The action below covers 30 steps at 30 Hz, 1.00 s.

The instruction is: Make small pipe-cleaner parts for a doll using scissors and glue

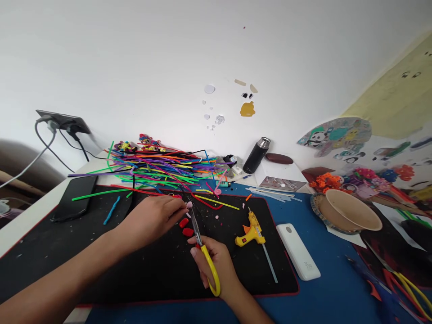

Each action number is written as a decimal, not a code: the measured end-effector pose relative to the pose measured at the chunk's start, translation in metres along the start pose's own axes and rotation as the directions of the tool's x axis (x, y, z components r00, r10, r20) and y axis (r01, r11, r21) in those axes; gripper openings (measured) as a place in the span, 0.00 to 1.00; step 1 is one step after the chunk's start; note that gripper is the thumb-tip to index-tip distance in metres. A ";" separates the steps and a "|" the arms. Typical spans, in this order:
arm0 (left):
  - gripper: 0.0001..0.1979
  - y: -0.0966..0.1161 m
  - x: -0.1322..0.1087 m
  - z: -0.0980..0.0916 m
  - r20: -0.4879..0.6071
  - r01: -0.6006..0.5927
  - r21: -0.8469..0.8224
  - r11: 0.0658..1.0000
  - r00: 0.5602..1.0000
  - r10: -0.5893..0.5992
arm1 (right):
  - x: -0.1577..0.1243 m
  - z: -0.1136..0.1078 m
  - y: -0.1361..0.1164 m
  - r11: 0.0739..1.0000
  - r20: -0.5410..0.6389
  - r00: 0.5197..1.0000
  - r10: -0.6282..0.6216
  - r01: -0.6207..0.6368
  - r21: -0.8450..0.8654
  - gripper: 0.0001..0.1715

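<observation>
My left hand (164, 215) pinches a small pale pink piece (189, 204), which looks like coiled pipe cleaner. In my right hand (218, 261) is a pair of scissors (211, 270) with yellow handles, fingers wrapped round the grips. The blades point up and away, their tips at the pink piece; whether they touch it is hard to tell. Two red fuzzy pieces (187, 231) lie on the black mat (148, 274) between my hands. A yellow glue gun (254, 230) with a glue stick in its back rests on the mat to the right.
A heap of coloured pipe cleaners (162, 166) spreads along the wall. Behind are a black thermos (256, 155) and a white box (280, 173). A white power bank (299, 252), glue sticks (270, 194) and a bowl (354, 209) are rightward; a phone (76, 195) lies left.
</observation>
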<state>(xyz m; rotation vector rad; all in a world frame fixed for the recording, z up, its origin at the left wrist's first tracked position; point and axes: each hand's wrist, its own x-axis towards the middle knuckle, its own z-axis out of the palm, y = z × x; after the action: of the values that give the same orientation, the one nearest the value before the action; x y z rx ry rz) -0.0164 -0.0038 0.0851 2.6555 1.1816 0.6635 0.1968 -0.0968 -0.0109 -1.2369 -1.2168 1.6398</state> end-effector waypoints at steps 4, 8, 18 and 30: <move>0.20 -0.003 0.001 0.001 0.025 -0.109 0.102 0.989 0.994 0.107 | -0.002 -0.001 0.002 1.000 0.006 1.000 0.003 -0.003 -0.024 0.41; 0.19 -0.009 0.007 -0.004 0.065 -0.175 0.122 0.977 0.984 0.168 | -0.002 0.000 0.001 0.999 0.020 1.000 0.015 -0.015 -0.045 0.39; 0.20 -0.014 0.035 -0.012 0.341 0.018 -0.190 0.982 0.939 0.049 | -0.005 -0.002 0.004 0.994 0.058 0.998 0.009 -0.003 -0.113 0.35; 0.20 -0.029 0.033 0.002 0.553 0.456 -0.552 0.698 0.827 -0.102 | -0.008 -0.003 -0.004 0.967 0.105 0.992 -0.072 0.095 -0.234 0.29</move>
<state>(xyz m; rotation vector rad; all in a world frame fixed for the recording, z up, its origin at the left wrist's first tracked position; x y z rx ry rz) -0.0152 0.0403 0.0853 1.8043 0.9379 0.2482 0.2019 -0.1020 -0.0049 -1.2434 -1.5420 1.5390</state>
